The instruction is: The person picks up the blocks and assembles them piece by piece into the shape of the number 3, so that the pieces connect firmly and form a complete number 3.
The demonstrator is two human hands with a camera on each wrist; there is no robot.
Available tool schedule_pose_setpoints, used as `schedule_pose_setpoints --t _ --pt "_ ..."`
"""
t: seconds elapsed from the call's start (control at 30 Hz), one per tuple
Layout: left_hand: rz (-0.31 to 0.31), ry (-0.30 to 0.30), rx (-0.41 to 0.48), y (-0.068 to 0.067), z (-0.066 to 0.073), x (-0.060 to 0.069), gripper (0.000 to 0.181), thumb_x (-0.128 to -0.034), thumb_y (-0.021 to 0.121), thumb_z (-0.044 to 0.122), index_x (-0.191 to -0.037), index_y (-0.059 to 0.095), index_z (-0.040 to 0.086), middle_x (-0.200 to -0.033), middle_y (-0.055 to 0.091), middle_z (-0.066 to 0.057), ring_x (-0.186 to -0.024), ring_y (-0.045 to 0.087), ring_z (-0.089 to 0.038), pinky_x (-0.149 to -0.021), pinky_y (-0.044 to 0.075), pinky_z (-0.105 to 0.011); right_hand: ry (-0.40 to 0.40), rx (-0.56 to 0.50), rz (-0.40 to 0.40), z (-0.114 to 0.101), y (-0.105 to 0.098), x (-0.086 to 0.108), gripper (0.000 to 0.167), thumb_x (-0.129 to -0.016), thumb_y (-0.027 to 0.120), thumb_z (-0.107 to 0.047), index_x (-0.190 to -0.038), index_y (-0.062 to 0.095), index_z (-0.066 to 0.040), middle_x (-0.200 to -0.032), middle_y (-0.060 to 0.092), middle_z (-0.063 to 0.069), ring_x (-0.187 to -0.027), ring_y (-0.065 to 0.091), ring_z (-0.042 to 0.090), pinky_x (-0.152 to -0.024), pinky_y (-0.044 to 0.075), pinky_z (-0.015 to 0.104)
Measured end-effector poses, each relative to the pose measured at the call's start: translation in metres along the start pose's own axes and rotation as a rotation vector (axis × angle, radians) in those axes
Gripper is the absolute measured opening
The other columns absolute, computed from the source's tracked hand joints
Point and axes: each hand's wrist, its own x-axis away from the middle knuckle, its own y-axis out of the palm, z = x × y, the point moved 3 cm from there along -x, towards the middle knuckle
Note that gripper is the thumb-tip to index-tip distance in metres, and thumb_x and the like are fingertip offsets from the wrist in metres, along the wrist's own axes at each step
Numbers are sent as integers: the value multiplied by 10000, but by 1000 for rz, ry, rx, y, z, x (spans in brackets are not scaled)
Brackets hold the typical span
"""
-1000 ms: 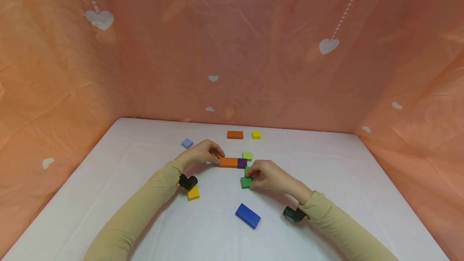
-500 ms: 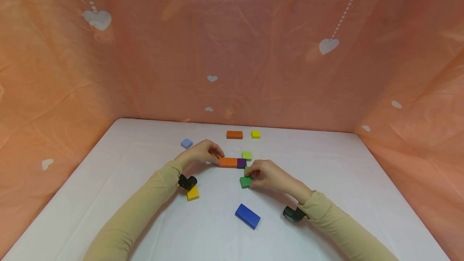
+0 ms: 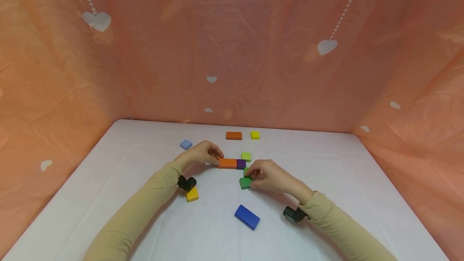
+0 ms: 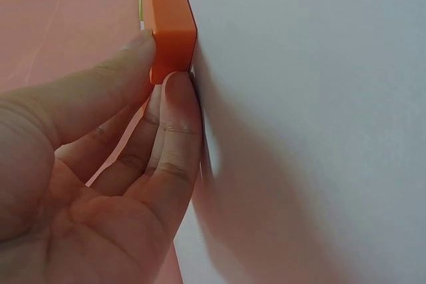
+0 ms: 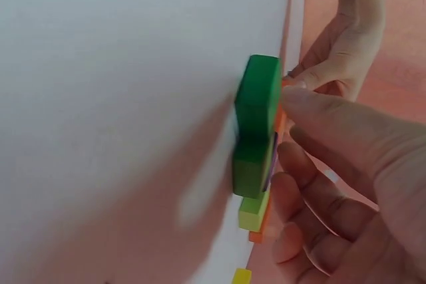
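Observation:
My left hand holds the left end of a flat orange block. In the left wrist view, the thumb meets that orange block near its edge and a fingertip touches its end face. A small purple block adjoins its right end; a lime green block lies just behind. My right hand has bent fingers at two green blocks in front of the purple one. Its thumb touches the nearer dark green block; the farther green block is partly hidden by the fingers.
Near the back edge of the white table lie a dark orange block and a yellow block. A pale blue block is behind the left wrist. An amber block and a long blue block lie nearer.

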Motion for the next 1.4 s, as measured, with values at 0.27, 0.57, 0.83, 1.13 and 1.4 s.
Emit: schedule_pose_setpoints --t 0.27,0.57,0.83,1.13,1.4 --pt "-6 9 1 0 0 0 196 -837 714 4 -1032 690 -3 -903 661 -57 -809 581 -179 -792 495 -281 0 -7 26 -6 -10 4 273 -800 778 -104 -1059 706 -57 -962 681 0 -877 589 199 -751 502 342" --pt "0 30 -6 0 -2 -2 194 -826 722 -6 -1018 694 0 -876 653 -42 -797 576 -176 -765 496 -273 -21 8 46 -11 -19 12 274 -824 759 -131 -1075 695 -41 -980 687 25 -892 594 219 -757 493 395" --pt "-3 34 -14 0 -2 -1 193 -832 716 -6 -1023 693 -5 -894 658 -48 -793 578 -174 -766 504 -276 -28 10 44 -11 -22 17 283 -839 745 -138 -1097 684 -40 -1016 684 50 -920 591 229 -780 489 450" --pt "-7 24 -18 1 1 -1 187 -834 711 -12 -1020 695 1 -881 652 -47 -794 571 -180 -756 501 -272 -51 10 55 -10 -20 24 274 -839 739 -108 -1095 681 -31 -1025 679 46 -909 592 207 -764 491 381" --pt "2 30 -15 0 0 0 186 -831 712 -17 -1015 692 1 -873 648 -45 -792 570 -183 -752 495 -269 -45 -16 47 -14 -17 26 279 -837 743 -123 -1097 681 -42 -1029 680 37 -912 595 201 -774 488 375"
